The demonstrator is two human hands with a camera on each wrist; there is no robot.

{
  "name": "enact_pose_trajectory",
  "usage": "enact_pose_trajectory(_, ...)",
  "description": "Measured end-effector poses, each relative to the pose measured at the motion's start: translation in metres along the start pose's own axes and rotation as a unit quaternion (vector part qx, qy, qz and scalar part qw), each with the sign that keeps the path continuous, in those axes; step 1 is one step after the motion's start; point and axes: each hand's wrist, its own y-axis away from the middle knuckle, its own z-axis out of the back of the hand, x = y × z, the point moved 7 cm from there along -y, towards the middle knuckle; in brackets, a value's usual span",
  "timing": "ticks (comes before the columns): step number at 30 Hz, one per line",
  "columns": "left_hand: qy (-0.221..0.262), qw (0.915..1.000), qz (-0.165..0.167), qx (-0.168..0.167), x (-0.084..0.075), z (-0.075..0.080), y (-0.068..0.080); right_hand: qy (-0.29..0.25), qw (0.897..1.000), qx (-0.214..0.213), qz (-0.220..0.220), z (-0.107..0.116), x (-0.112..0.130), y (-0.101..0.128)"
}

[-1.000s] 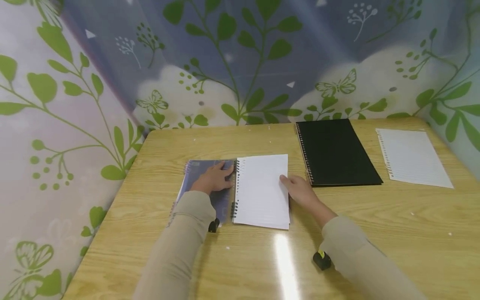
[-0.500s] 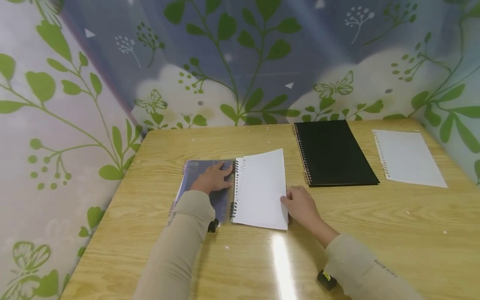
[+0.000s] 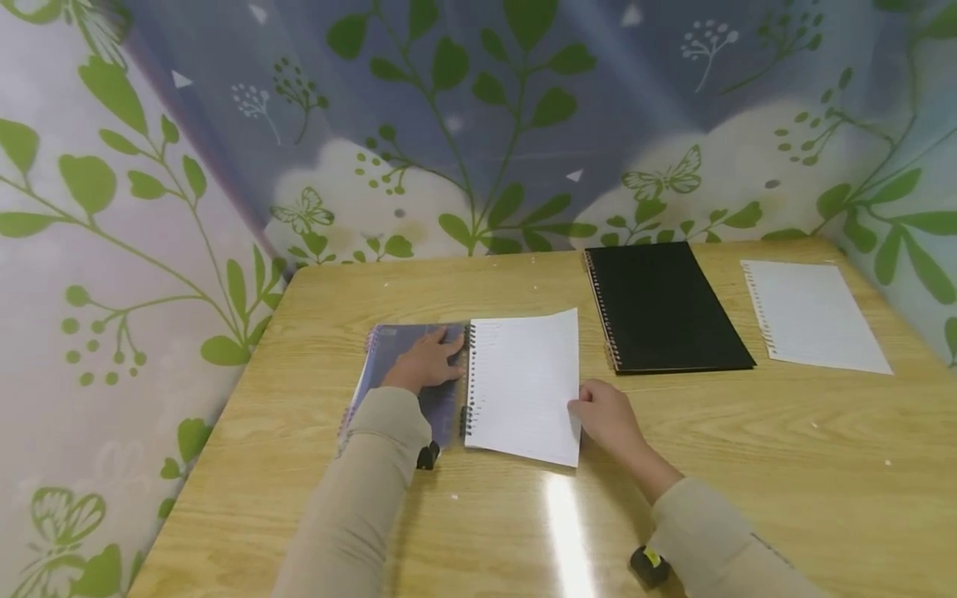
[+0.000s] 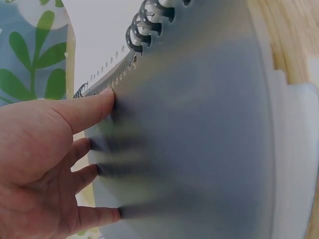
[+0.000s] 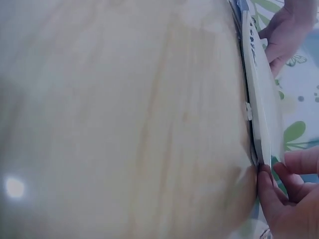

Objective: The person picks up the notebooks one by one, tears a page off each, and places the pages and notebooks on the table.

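Observation:
An open ring-bound notebook lies on the table, its white lined page (image 3: 523,382) on the right and its bluish translucent cover (image 3: 444,423) on the left. My left hand (image 3: 426,359) presses on that cover beside the binding, fingers spread and straight. The left wrist view shows its fingertips (image 4: 108,97) against the cover near the black rings (image 4: 142,32). At the page's right edge, my right hand (image 3: 609,415) pinches the paper between thumb and fingers. From the right wrist, this hand (image 5: 294,194) is seen at the lower corner of the page stack (image 5: 256,94).
A black spiral notebook (image 3: 665,307) lies at the back right. Beyond it is a loose, punched lined sheet (image 3: 815,316). Small white scraps dot the wooden table (image 3: 336,291). Leaf-patterned walls (image 3: 449,124) stand behind and at both sides.
My right hand has slid down along the page's right edge. The page's upper right corner rose, then dropped back. The left hand stays in place on the cover.

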Motion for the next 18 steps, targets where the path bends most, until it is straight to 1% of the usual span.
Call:
enact_pose_trajectory(3,0.006,1.0000,-0.002,0.000,0.000,0.000,0.000,-0.018,1.000,0.012,-0.010,0.000,-0.005,-0.001)
enact_pose_trajectory(6,0.010,0.9999,0.000,-0.004,0.001,-0.001,-0.002,-0.029,0.999,0.014,-0.020,0.003,-0.009,-0.003)
enact_pose_trajectory(9,0.006,1.0000,-0.003,-0.004,0.003,-0.004,-0.004,-0.022,0.999,0.019,-0.018,0.005,-0.012,-0.003)
enact_pose_trajectory(11,0.002,1.0000,-0.007,-0.005,0.004,-0.006,-0.006,-0.011,1.000,0.019,-0.003,0.006,-0.012,-0.002)
enact_pose_trajectory(14,0.014,0.9998,-0.008,-0.012,0.003,-0.007,-0.008,0.017,0.999,0.018,0.038,0.008,-0.006,-0.001)
enact_pose_trajectory(16,0.033,0.9991,-0.006,-0.027,0.002,-0.005,-0.008,0.054,0.996,-0.008,0.073,0.013,0.001,-0.001)
enact_pose_trajectory(18,0.060,0.9971,-0.002,-0.046,0.002,-0.002,-0.007,0.082,0.990,-0.042,0.106,0.021,0.009,0.000)
